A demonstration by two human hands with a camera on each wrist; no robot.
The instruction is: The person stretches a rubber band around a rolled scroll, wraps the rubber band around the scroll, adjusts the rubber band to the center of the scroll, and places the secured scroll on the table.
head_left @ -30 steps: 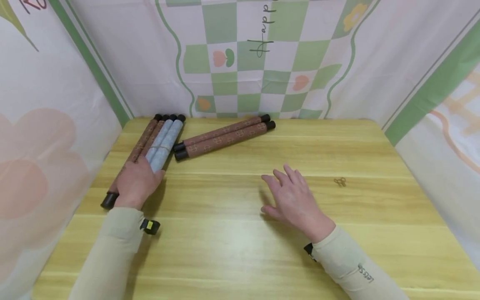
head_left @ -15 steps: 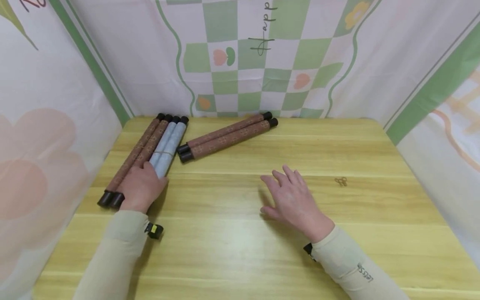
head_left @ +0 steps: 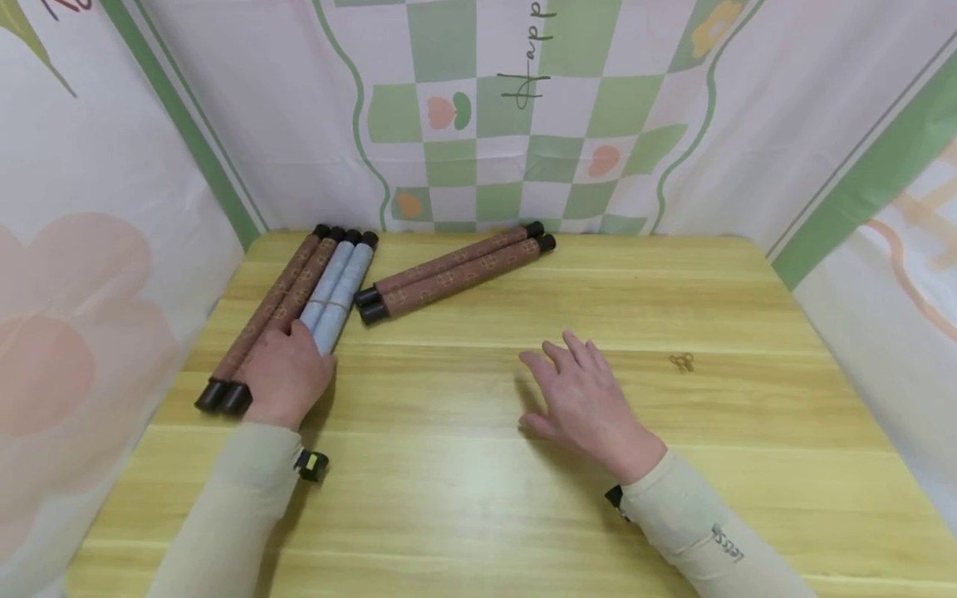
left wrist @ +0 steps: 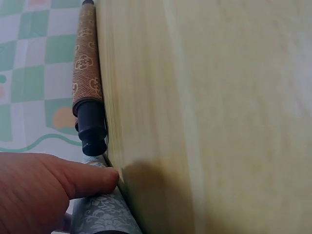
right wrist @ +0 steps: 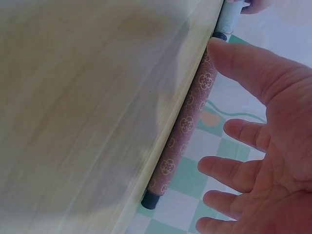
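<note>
At the table's left, my left hand (head_left: 287, 378) grips the near part of two light blue hanging scrolls (head_left: 342, 286) lying side by side, tied with a thin band (head_left: 327, 304). In the left wrist view the thumb lies along the patterned blue scroll (left wrist: 105, 214); the other fingers are hidden. Two brown scrolls (head_left: 267, 311) with black end caps lie directly to their left, roughly parallel. Another brown pair (head_left: 459, 278) lies slanted behind, its near caps close to the blue scrolls. My right hand (head_left: 583, 399) hovers over the table, fingers spread and holding nothing.
Several small tan rubber bands (head_left: 682, 362) lie on the wooden table (head_left: 449, 498), right of my right hand. A printed cloth with green checks (head_left: 501, 158) hangs behind the table's far edge, and cloth also hangs at both sides.
My left hand has shifted slightly right and toward me with the blue scrolls, uncovering the near end of the second brown scroll. The right hand stays put.
</note>
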